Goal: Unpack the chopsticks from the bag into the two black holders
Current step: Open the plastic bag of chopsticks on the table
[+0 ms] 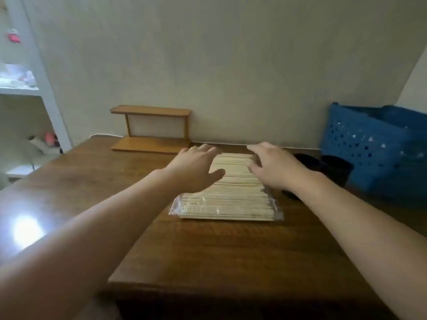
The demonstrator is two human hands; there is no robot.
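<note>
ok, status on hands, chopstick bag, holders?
Left hand and right hand open over bag of chopsticks, unopened. Black holders right, partly hidden by right arm.

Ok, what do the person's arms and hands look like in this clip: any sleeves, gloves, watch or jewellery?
Both forearms are bare as far as the frame shows, with no sleeves in view. The left hand and right hand wear no gloves, and no watch, bracelet or ring is visible, though the picture is slightly blurred.
</note>
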